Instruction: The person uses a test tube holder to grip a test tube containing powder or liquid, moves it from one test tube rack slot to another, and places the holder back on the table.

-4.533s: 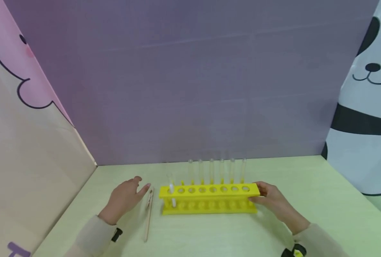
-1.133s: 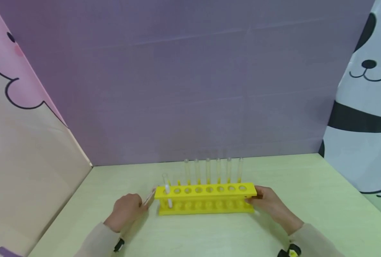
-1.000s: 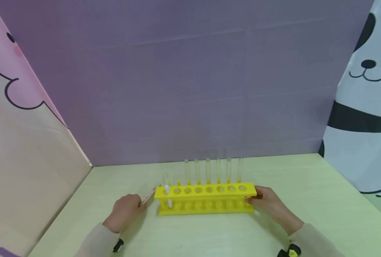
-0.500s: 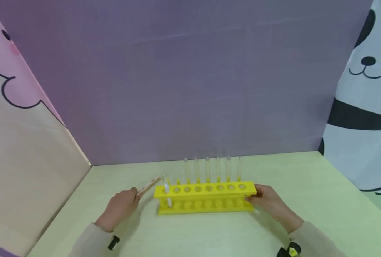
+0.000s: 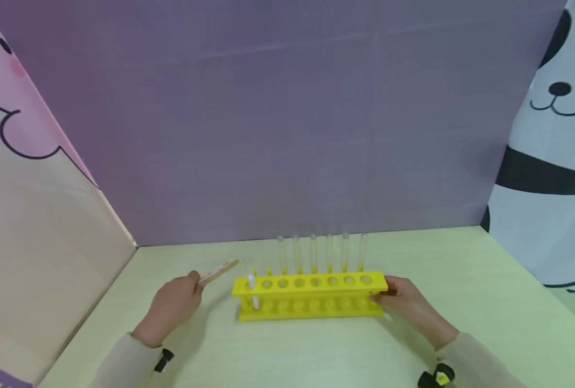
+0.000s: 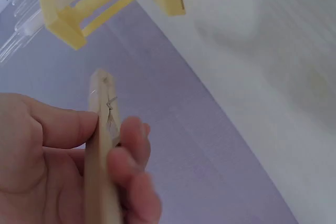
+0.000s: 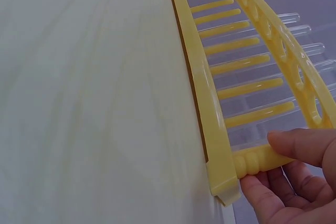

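My left hand [image 5: 172,307] holds a wooden test tube clamp [image 5: 219,271] between thumb and curled fingers, raised off the table with its tip pointing up and right. A small metal spring shows on the clamp [image 6: 107,103] in the left wrist view. To its right, apart from it, stands a yellow test tube rack [image 5: 311,284]. A test tube with white contents [image 5: 254,291] sits in the rack's leftmost hole. Several clear tubes [image 5: 313,253] stand upright on the pegs behind. At the rack's right end my right hand [image 5: 406,299] grips the end post [image 7: 262,160].
The pale table [image 5: 316,355] carries the rack near its middle. A purple-grey backdrop [image 5: 277,134] rises behind it. Cartoon-printed panels stand at the left [image 5: 40,226] and right [image 5: 549,231].
My left hand has picked the clamp up from the table, then drawn it leftward and slightly up, away from the rack. The right hand stays on the rack's end.
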